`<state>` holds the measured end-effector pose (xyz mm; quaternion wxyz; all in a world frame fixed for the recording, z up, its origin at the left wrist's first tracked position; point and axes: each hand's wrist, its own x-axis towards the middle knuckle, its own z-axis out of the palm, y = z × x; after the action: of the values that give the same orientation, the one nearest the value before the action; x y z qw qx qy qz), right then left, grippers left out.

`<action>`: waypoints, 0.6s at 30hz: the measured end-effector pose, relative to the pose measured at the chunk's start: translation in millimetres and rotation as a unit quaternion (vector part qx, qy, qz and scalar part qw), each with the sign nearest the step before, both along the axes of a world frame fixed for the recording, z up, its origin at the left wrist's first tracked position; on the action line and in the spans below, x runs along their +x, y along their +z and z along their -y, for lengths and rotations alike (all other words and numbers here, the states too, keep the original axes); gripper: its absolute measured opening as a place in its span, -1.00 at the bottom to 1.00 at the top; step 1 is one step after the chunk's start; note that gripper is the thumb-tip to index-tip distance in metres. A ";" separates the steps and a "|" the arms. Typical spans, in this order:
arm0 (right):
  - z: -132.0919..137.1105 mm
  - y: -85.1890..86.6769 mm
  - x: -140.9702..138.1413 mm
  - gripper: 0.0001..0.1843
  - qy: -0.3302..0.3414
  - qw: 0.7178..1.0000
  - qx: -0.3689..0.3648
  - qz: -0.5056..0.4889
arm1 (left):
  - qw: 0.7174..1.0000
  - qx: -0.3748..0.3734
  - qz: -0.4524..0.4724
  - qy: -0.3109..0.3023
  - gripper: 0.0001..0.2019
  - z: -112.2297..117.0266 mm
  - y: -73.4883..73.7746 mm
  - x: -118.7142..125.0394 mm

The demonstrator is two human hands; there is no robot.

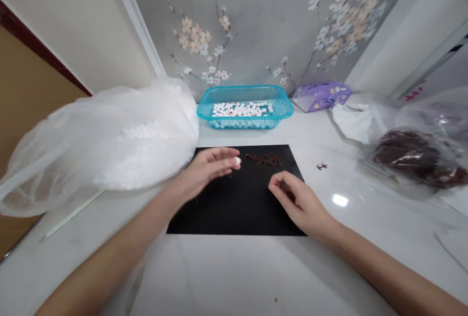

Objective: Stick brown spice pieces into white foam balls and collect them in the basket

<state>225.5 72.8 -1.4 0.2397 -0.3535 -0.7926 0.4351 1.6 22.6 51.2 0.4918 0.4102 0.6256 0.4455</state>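
Observation:
My left hand [210, 167] is over the left part of a black mat [237, 213], with a small white ball [237, 161] held at its fingertips. Over the mat's right edge, my right hand [298, 204] has its thumb and forefinger pressed together; whatever they may pinch is too small to make out. Between the hands, toward the mat's far edge, lies a loose cluster of small dark brown pieces [268, 159]. Behind the mat stands a turquoise plastic basket [244, 92] holding many white balls [241, 109] like the one in my left hand.
A large translucent bag of white contents [142, 145] bulges at the left. On the right are a clear bag of dark brown pieces [409, 152] and a stray brown piece [322, 166]. A purple packet [321, 95] sits beside the basket, against the flower-patterned wall [252, 23].

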 end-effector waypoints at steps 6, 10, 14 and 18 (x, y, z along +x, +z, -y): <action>3.4 10.8 -4.4 -0.77 0.052 0.963 -0.228 -0.138 | 0.988 -0.016 0.155 0.011 -0.81 3.4 -36.9 30.5; 0.0 9.9 -5.9 -0.77 0.079 0.936 -0.285 -0.194 | 0.996 -0.015 0.086 -0.024 -0.83 2.5 -33.2 34.5; -4.0 8.2 -4.9 -0.78 0.087 0.920 -0.312 -0.219 | 0.998 -0.003 0.031 -0.057 -0.81 1.3 -34.5 37.2; -3.5 11.7 -5.8 -0.80 0.093 0.929 -0.298 -0.197 | 0.998 0.007 0.030 -0.058 -0.82 1.7 -36.5 36.7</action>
<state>219.7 76.3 10.3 0.2335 -0.2403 -0.5927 0.7325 38.3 20.8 14.7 0.5323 0.4363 0.5825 0.4325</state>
